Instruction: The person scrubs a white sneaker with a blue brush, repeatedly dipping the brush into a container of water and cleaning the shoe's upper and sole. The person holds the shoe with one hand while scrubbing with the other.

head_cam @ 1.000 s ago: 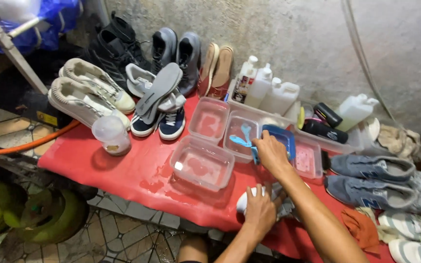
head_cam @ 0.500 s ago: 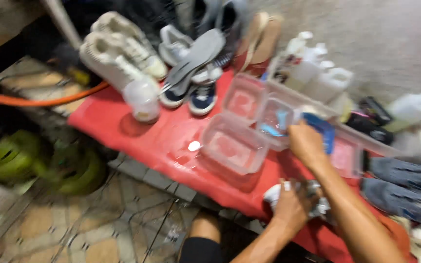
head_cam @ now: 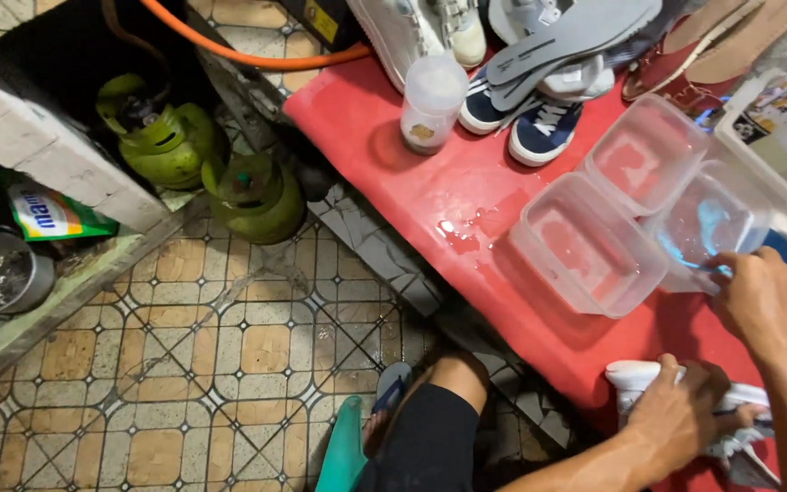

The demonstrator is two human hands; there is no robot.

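Below, left hand [head_cam: 680, 415] gripping white shoe [head_cam: 635, 378], right hand [head_cam: 758, 301] tilting clear tub [head_cam: 712, 219], green packet [head_cam: 47, 217] left.

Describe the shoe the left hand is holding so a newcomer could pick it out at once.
Start at the red table and follow its near edge to the lower right corner of the view. There the left hand presses on a white shoe, just below the right hand. Unlike the navy sneakers and the other shoes lined up at the far side, it lies alone at the near edge, beside the clear plastic tubs.
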